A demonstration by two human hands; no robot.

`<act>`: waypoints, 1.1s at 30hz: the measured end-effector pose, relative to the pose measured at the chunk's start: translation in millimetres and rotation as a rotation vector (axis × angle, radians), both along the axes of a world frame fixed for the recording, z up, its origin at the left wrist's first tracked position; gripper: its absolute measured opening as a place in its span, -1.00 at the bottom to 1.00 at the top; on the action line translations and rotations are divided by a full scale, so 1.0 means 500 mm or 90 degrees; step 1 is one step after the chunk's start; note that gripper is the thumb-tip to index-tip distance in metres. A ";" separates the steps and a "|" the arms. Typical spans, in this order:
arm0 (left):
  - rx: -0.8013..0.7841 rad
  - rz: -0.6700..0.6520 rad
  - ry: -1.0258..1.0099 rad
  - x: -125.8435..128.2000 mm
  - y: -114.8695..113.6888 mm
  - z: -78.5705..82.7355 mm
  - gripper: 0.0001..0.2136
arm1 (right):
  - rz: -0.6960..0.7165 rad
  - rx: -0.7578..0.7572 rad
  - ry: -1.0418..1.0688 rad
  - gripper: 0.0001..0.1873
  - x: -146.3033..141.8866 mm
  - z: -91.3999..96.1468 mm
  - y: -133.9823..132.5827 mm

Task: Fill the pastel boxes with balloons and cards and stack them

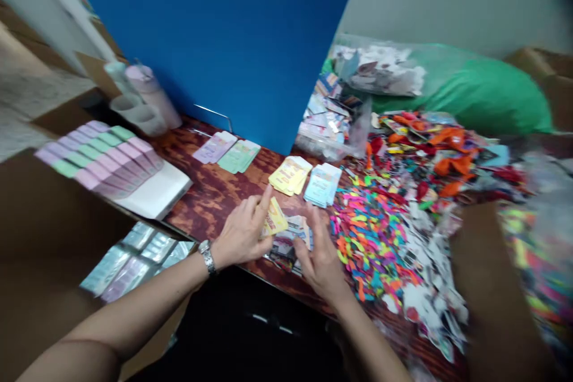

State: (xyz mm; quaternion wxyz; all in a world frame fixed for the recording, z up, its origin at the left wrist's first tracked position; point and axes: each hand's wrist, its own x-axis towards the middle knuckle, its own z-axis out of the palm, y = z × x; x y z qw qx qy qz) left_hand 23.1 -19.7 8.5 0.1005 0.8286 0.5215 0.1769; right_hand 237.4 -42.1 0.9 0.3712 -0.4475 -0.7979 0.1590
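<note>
My left hand (244,231) pinches a small yellow card (274,219) between thumb and fingers, just above a small pile of printed cards (286,245) on the wooden table (210,194). My right hand (319,253) rests on that same pile, its fingers curled over the pile's right edge. A watch sits on my left wrist. Just beyond the hands lie a yellow card stack (290,175) and a light blue card stack (323,183).
A heap of colourful balloons (369,233) spreads to the right, with white cut-outs (430,274) beside it. Pink and green card stacks (227,151) lie farther back, rows of pastel packs (101,155) on the left, a green bag (474,92) at the back right, a blue wall behind.
</note>
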 end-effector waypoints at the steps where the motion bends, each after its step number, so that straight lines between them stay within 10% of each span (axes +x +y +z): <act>1: 0.015 0.054 0.031 -0.035 -0.002 -0.001 -0.07 | -0.018 -0.004 0.010 -0.24 0.005 -0.008 0.000; 7: 0.052 0.367 0.333 -0.230 -0.016 -0.027 -0.20 | -0.037 -0.024 0.005 -0.26 0.011 -0.039 0.003; 15: 0.050 0.387 0.347 -0.290 -0.013 -0.058 -0.12 | -0.009 0.030 -0.093 -0.32 0.032 -0.049 0.040; 19: 0.128 0.276 0.260 -0.235 0.027 -0.051 -0.21 | -0.059 -0.031 -0.164 -0.43 0.022 -0.062 0.160; 25: 0.116 0.036 0.128 -0.044 0.050 -0.052 -0.35 | -0.100 -0.206 -0.400 -0.07 -0.031 -0.059 0.357; 33: 0.077 -0.003 0.046 0.040 0.077 -0.088 -0.32 | -0.127 -0.195 -0.394 -0.18 -0.044 -0.050 0.380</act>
